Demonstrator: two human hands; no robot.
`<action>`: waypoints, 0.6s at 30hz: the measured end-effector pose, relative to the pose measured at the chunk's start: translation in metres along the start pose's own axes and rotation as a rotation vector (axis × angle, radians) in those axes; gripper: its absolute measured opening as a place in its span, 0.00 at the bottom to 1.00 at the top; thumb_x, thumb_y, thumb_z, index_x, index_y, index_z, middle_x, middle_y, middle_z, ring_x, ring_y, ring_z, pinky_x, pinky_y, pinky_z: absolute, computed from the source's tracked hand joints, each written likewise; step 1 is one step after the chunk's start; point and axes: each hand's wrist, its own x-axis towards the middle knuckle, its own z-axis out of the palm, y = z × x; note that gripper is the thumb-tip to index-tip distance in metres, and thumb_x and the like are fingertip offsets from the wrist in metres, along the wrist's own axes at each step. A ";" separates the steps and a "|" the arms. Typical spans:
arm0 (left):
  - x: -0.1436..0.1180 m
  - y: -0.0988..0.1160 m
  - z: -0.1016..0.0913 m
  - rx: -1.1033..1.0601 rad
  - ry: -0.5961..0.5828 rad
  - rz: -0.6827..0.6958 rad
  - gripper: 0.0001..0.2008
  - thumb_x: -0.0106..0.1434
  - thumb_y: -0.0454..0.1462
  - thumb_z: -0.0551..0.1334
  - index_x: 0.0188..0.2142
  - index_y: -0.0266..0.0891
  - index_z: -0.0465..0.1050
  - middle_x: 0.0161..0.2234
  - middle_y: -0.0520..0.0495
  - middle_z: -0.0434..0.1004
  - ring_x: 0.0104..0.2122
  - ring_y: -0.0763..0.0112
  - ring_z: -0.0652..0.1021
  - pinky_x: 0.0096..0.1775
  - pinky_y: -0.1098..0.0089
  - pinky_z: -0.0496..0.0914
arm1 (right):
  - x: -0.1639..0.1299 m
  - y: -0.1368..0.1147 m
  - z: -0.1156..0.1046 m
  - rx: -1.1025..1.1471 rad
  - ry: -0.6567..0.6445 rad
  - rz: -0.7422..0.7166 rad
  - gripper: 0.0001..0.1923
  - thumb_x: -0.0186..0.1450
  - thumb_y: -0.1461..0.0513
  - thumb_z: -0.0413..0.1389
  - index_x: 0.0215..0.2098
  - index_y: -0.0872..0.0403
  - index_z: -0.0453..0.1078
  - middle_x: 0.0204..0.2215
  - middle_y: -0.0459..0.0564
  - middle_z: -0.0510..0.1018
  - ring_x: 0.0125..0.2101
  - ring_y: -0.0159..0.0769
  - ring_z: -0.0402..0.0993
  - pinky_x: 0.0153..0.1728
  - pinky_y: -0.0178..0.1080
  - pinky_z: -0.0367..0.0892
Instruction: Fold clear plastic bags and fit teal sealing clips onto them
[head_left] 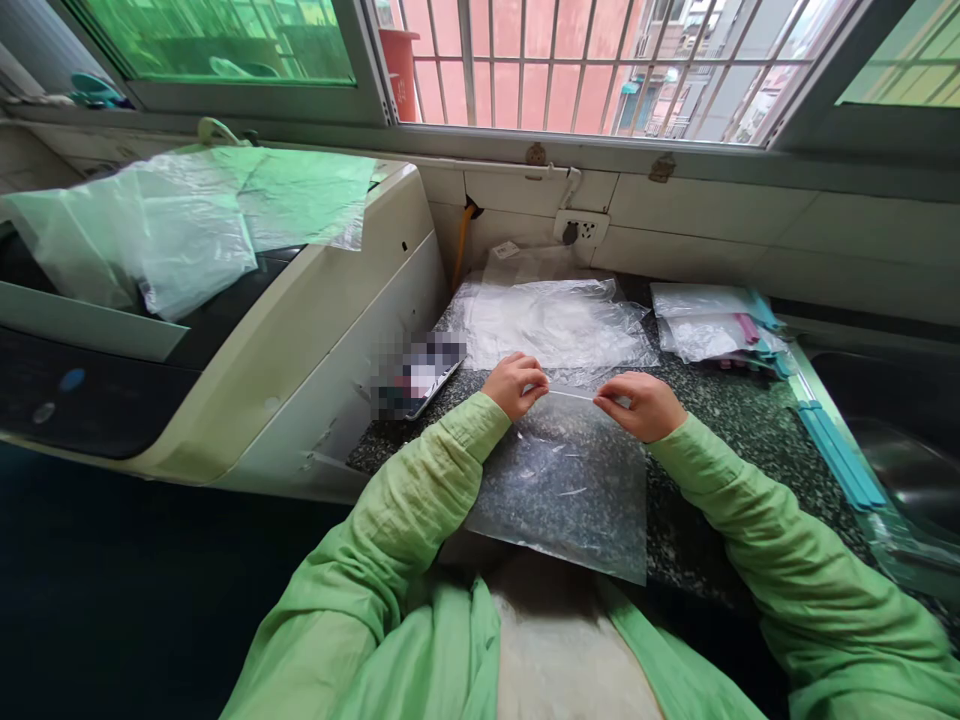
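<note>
Hands [514, 385] [636, 403] curled | fingers seemingly pinching clear bag's [561, 480] top edge

Two hands [516, 385] [637, 405], one clear bag [562, 480]

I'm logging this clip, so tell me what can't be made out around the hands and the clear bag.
Head view only:
- Phone beside the left hand: pixelated, so its screen is unreadable.
- Clear bag: whether its top strip is sealed is too fine to tell.
- Right hand: fingertips curl under, so the grip is hidden.
- Sink: cut off by the right edge.
</note>
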 end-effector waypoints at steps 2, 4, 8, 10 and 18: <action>0.000 0.000 -0.001 -0.002 0.015 0.002 0.09 0.56 0.38 0.56 0.25 0.38 0.70 0.27 0.46 0.70 0.32 0.69 0.67 0.39 0.66 0.63 | 0.000 0.002 -0.001 0.012 0.005 0.007 0.09 0.57 0.59 0.51 0.23 0.53 0.70 0.20 0.47 0.74 0.23 0.32 0.68 0.27 0.34 0.61; 0.000 0.000 -0.002 -0.001 0.029 0.005 0.09 0.56 0.39 0.56 0.24 0.37 0.70 0.27 0.46 0.70 0.32 0.69 0.67 0.39 0.66 0.63 | 0.000 0.005 -0.003 0.026 0.011 0.018 0.09 0.56 0.59 0.51 0.23 0.54 0.70 0.20 0.48 0.74 0.23 0.32 0.68 0.27 0.34 0.61; 0.000 -0.001 -0.002 0.001 0.035 0.000 0.09 0.56 0.38 0.56 0.24 0.37 0.70 0.26 0.45 0.70 0.31 0.69 0.67 0.38 0.67 0.63 | 0.001 0.008 -0.005 0.036 0.014 0.017 0.09 0.56 0.59 0.51 0.23 0.54 0.70 0.21 0.48 0.75 0.24 0.33 0.69 0.28 0.34 0.62; 0.000 -0.001 -0.001 -0.001 0.031 -0.010 0.09 0.56 0.38 0.56 0.24 0.37 0.70 0.26 0.45 0.70 0.31 0.69 0.67 0.38 0.67 0.63 | 0.001 0.009 -0.005 0.032 0.016 0.009 0.09 0.57 0.59 0.51 0.23 0.54 0.70 0.21 0.48 0.75 0.23 0.33 0.68 0.28 0.35 0.62; 0.000 -0.001 -0.005 -0.023 0.039 -0.051 0.06 0.54 0.38 0.58 0.26 0.38 0.71 0.25 0.48 0.69 0.31 0.70 0.67 0.38 0.67 0.64 | 0.001 0.009 -0.006 0.017 0.033 -0.003 0.10 0.57 0.59 0.51 0.23 0.53 0.70 0.20 0.48 0.74 0.23 0.33 0.68 0.28 0.35 0.62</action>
